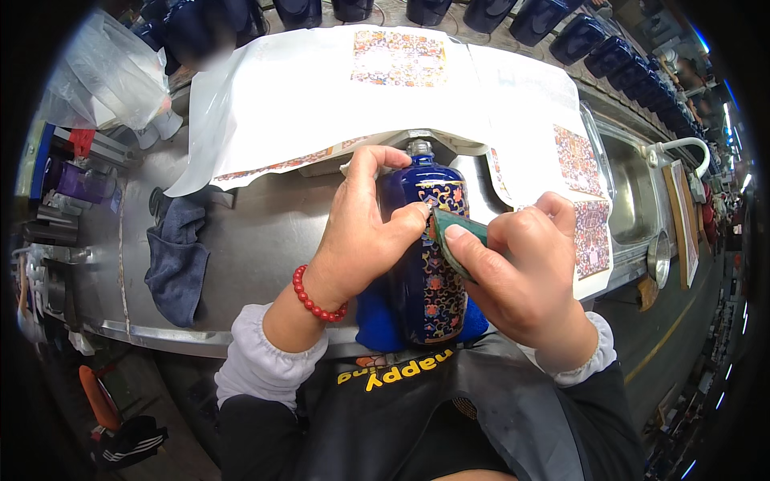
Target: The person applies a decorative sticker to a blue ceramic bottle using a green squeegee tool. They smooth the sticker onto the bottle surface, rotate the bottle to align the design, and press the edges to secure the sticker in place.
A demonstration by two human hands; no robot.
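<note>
So, dark blue glazed bottle (429, 256) lies near centre frame, neck toward 12 o'clock, base toward 6, resting on a blue cloth pad (373, 317) at the steel bench's (265, 240) near edge. Ornate floral decal band runs down its body. I judge it ceramic: hard, fairly heavy, slick glaze, breakable, prone to roll. Best hold looks like the shoulder or body, not the thin neck. My left hand (361, 232) wraps the shoulder from 9 o'clock, fingers curled over the top, thumb touching the decal. My right hand (521, 276) is closed on a small green scraper card (453, 236), pinched between thumb and fingers, its edge pressed on the decal from 3 o'clock. Outward: white decal sheets (361, 80) spread at 12 and 2 o'clock, a grey rag (176, 256) at 9, a sink (634, 200) at 3, a row of dark blue bottles (577, 36) along the far edge. Bench lip sits right under the base; free room is mostly at 10 o'clock.
</note>
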